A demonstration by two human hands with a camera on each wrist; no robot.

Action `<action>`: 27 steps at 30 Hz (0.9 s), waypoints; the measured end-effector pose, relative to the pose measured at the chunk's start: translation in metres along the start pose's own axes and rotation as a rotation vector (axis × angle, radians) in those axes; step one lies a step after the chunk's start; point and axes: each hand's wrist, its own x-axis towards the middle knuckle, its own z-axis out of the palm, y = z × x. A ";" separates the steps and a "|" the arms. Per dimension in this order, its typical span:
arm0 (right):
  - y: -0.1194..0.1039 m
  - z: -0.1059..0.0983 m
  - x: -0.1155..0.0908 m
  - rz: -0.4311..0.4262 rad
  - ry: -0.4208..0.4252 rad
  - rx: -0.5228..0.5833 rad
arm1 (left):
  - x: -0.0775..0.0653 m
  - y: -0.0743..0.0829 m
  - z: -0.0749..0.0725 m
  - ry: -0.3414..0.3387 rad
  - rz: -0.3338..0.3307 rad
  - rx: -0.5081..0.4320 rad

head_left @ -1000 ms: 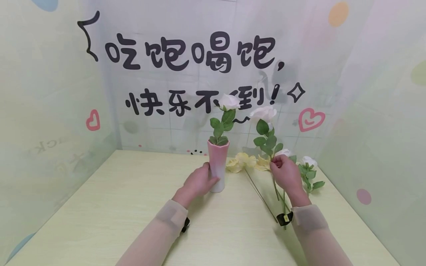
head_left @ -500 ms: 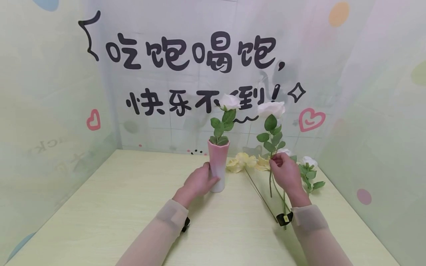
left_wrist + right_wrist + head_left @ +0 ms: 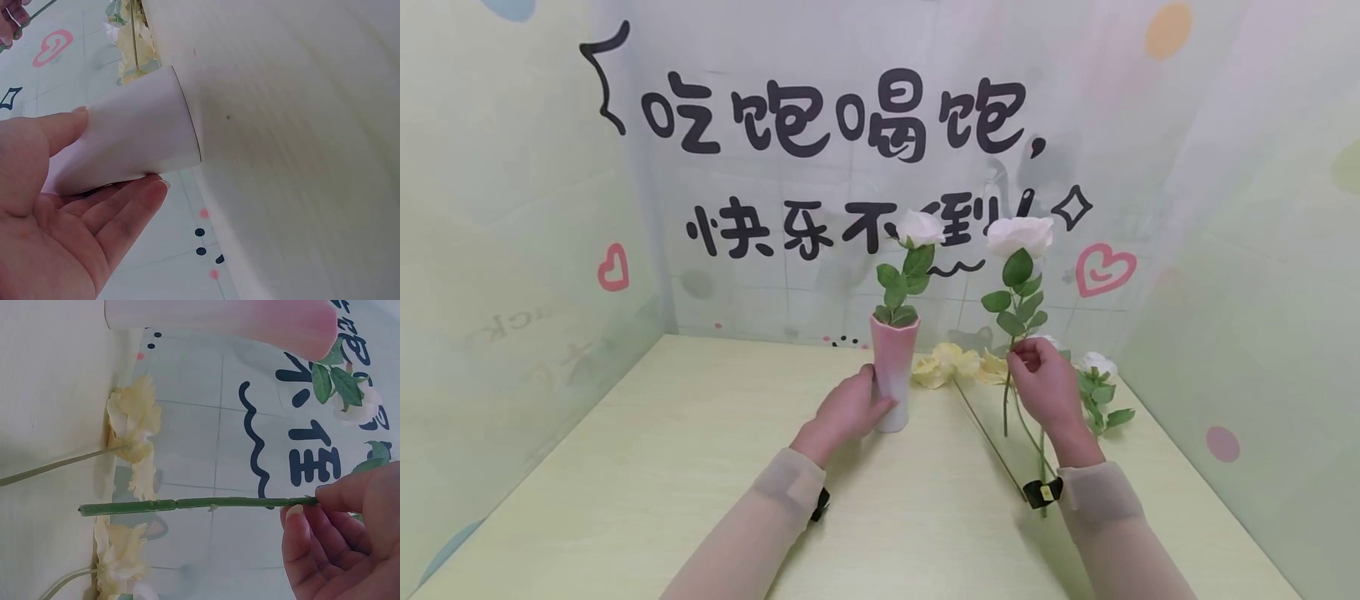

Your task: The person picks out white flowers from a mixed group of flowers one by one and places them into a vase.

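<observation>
Black “吃饱喝饱” writing (image 3: 842, 125), vase (image 3: 895, 354) gripped in left hand (image 3: 847, 408), rose (image 3: 1018, 267) pinched in right hand (image 3: 1047, 386)

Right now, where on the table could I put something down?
Bare patches lie left of the vase and left hand, out to the left wall, and between the left sleeve and the flower stems. It's crowded right of the vase, with yellow flowers, white roses and the right hand.

pink-to-white vase (image 3: 897, 350); white roses (image 3: 1021, 237); green leaves (image 3: 1017, 267); yellow flowers (image 3: 951, 362)
</observation>
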 end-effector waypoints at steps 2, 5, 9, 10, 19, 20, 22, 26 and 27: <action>-0.002 0.000 0.000 -0.008 0.004 0.003 | 0.000 0.000 0.000 -0.002 -0.001 -0.003; -0.005 0.000 0.000 -0.018 0.006 0.005 | 0.001 0.000 0.000 -0.005 -0.001 -0.009; -0.007 0.000 0.000 -0.027 0.002 0.012 | 0.002 0.000 0.000 -0.005 0.001 -0.007; -0.008 0.001 0.000 -0.028 0.001 0.017 | 0.002 0.000 0.000 -0.005 0.002 -0.008; -0.020 0.001 0.000 -0.069 0.032 0.054 | -0.001 0.004 -0.001 -0.014 -0.014 -0.027; -0.023 0.000 0.001 -0.080 0.039 0.057 | -0.001 0.004 -0.002 -0.015 -0.016 -0.027; -0.030 -0.001 0.003 -0.103 0.048 0.067 | -0.001 0.004 -0.002 -0.015 -0.017 -0.028; -0.044 -0.006 0.008 -0.136 0.057 0.072 | -0.001 0.003 -0.002 -0.014 -0.016 -0.024; -0.048 -0.007 0.008 -0.142 0.059 0.077 | -0.001 0.003 -0.001 -0.012 -0.016 -0.024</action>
